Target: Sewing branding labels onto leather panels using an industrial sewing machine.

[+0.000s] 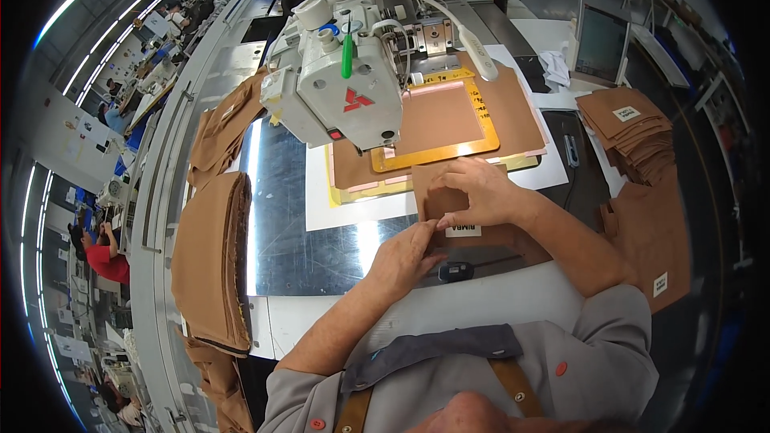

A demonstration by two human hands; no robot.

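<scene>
1. Presently my left hand [405, 256] and right hand [480, 192] meet fingertips at the edge of the brown piece [421, 184]; whether either grips it, I cannot tell.
2. It lies just my side of the yellow frame [449, 153]; I'd keep it flat and pinch lightly, to avoid creases.
3. Under the frame, a white sheet [321, 210] covers part of the metal surface [281, 176], by the machine [345, 96].
4. Beyond, a screen [601, 40] stands right; a co-worker [112, 261] in red is far left.

My left forearm [335, 332] slants up toward my left hand [403, 256], fingers extended close together. My bent right arm [579, 245] reaches leftward; my right hand [484, 194] arches, thumb curved apart from fingers, near my left fingertips.
</scene>
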